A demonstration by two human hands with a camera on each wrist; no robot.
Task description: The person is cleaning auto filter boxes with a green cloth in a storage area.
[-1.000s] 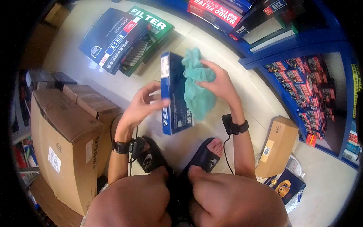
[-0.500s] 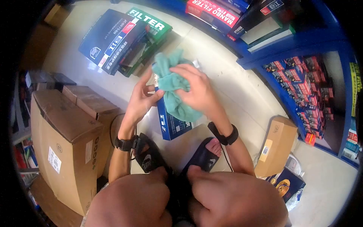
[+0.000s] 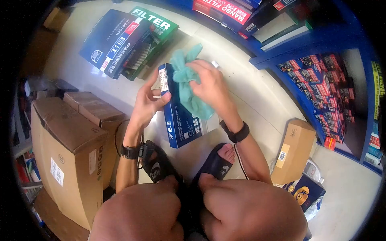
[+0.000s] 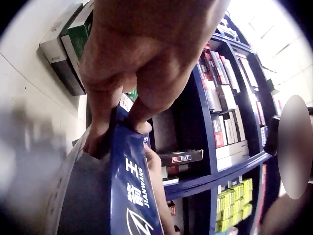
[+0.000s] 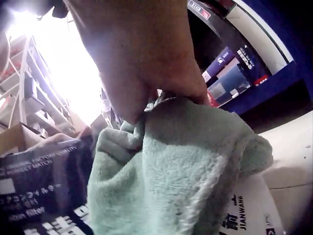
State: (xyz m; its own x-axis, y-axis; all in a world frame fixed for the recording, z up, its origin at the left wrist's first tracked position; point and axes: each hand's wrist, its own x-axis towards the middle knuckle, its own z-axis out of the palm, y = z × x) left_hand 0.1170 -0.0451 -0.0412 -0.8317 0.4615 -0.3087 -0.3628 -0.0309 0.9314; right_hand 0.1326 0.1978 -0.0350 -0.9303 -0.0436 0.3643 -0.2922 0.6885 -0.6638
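A slim blue box with white lettering is held upright over the floor, its narrow side towards the left. My left hand grips that side near the far end, thumb close below a white label; in the left wrist view the fingers straddle the box's edge. A crumpled mint-green cloth is bunched in my right hand and lies over the box's broad face. In the right wrist view the cloth hides the fingertips and part of the printing.
Flat filter boxes are stacked on the tiled floor at the far left. Large cartons stand by my left leg, a smaller carton to the right. Blue shelving with many small boxes curves along the right.
My right hand has brought the cloth left onto the box, then slid it slightly right, baring the label. My left hand has shifted up the box's side towards the far end.
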